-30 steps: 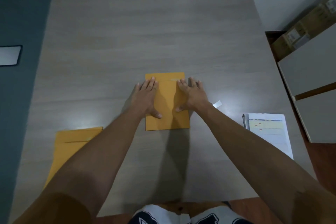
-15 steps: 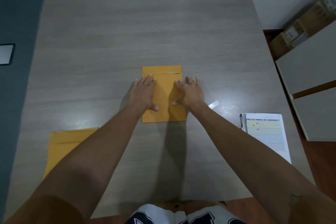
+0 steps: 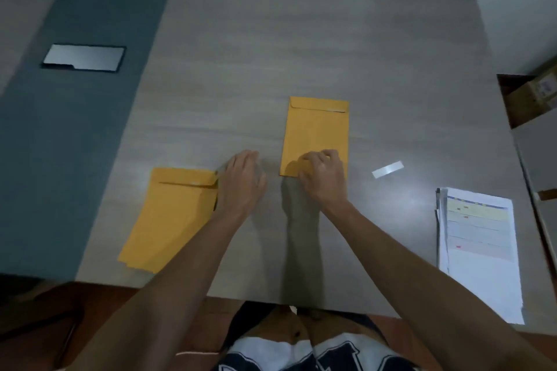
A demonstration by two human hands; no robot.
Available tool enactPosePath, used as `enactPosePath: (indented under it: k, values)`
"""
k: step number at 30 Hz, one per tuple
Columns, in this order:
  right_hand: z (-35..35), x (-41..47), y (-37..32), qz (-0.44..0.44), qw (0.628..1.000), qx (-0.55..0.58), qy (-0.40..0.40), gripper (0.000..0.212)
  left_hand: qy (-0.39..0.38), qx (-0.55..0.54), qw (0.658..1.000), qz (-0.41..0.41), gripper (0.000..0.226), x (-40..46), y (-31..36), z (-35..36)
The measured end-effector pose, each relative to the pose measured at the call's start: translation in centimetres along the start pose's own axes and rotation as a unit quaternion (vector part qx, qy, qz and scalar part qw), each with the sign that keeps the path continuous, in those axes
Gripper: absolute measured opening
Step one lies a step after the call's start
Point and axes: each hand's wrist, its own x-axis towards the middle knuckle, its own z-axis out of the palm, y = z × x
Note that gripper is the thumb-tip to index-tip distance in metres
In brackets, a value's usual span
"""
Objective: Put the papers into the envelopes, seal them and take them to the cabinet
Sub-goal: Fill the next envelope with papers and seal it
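Under the right hand (image 3: 324, 176) lies the sealed envelope (image 3: 316, 132), flat on the table (image 3: 301, 24) with its flap folded down at the far end. The fingers are curled over the near edge and seem to be pinching the near left corner, though the knuckles hide the contact itself, so whether the corner is truly lifted I cannot tell.

Left of that grip, the left hand (image 3: 242, 181) hangs with loosely curled fingers, holding nothing. Just beside its outer edge sits the stack of spare envelopes (image 3: 171, 220), the top one with its flap still free.

Right of the grip, apart from the envelope, a peeled strip (image 3: 388, 169) of backing rests on the wood. Further right and nearer the person lies the pile of papers (image 3: 479, 250), one corner cut off by the frame.

From here the likely slip is at the pinch: a thin envelope lying flush gives little edge to catch, so the fingers may skid and crease the corner, or drag it along the table instead of raising it. If the flap has bonded only partly, lifting by the opposite end could let it peel back. The glued seam is too blurred to judge.

Beyond the table's right side, a pale cabinet (image 3: 539, 159) is only partly in view, with cardboard boxes (image 3: 536, 90) behind it.
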Motion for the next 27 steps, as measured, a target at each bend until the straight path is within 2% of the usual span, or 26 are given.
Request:
enactPosePath:
  k: [2,4,6,8,10,14,17,22,24,27]
  values:
    - [1.2,-1.0,-2.3,-0.018,1.0,-0.007,-0.021,0.033,0.055,0.011,0.998,-0.038,0.054,-2.8,-2.8,-0.5]
    - [2.5,-2.0,-4.6,-0.03,0.998,-0.008,-0.046,0.037,0.076,0.021,0.99,-0.12,0.059,-5.7,-5.7,-0.5]
    - [3.6,-3.1,-6.5,-0.05,0.997,-0.003,-0.066,0.042,0.024,0.024,0.975,-0.22,0.067,-8.3,-8.2,-0.1]
    - [4.3,-4.0,-7.6,-0.053,0.995,0.006,-0.086,0.047,-0.045,0.042,0.965,-0.257,0.069,-10.1,-9.7,0.8]
    - [4.6,-5.1,-8.3,-0.047,0.995,0.019,-0.089,0.048,-0.079,0.064,0.968,-0.23,0.068,-11.4,-10.0,1.5]
    - [4.1,-7.0,-7.6,-0.034,0.997,0.02,-0.068,0.049,-0.092,0.088,0.983,-0.135,0.065,-12.8,-7.0,2.4]
    - [3.3,-8.5,-5.5,-0.008,0.998,0.03,-0.046,0.046,-0.103,0.1,0.988,-0.059,0.06,-13.4,-3.5,3.2]
    - [1.2,-11.6,-0.4,0.05,0.996,0.005,-0.068,0.055,-0.145,0.07,0.984,0.073,0.059,-14.1,1.5,4.7]
    - [0.6,-12.3,1.0,0.068,0.995,0.011,-0.075,0.047,-0.154,0.067,0.979,0.111,0.063,-14.1,2.5,5.0]
    - [-0.1,-12.9,2.2,0.084,0.993,0.054,-0.059,0.027,-0.162,0.037,0.979,0.122,0.064,-13.5,3.3,4.9]
